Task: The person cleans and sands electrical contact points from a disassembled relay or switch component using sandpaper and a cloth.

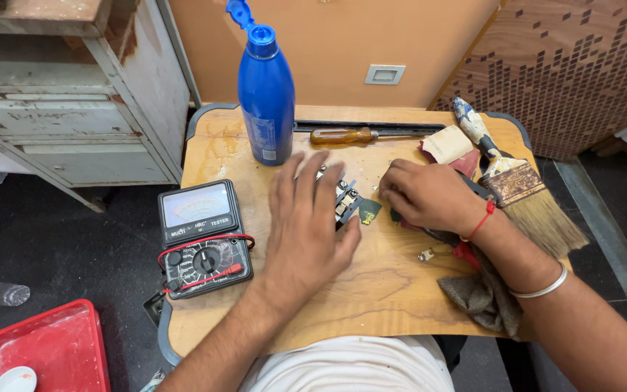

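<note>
flat left hand [306,221], metal switch part [345,201], wooden table [371,283]

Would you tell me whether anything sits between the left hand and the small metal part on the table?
Nothing visible does: the left hand lies flat on the small metal part, its fingers covering part of it.

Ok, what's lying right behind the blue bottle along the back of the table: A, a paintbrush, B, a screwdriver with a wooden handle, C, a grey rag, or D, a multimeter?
B: the screwdriver lies flat along the table's back edge, just right of the bottle, away from both hands.
</note>
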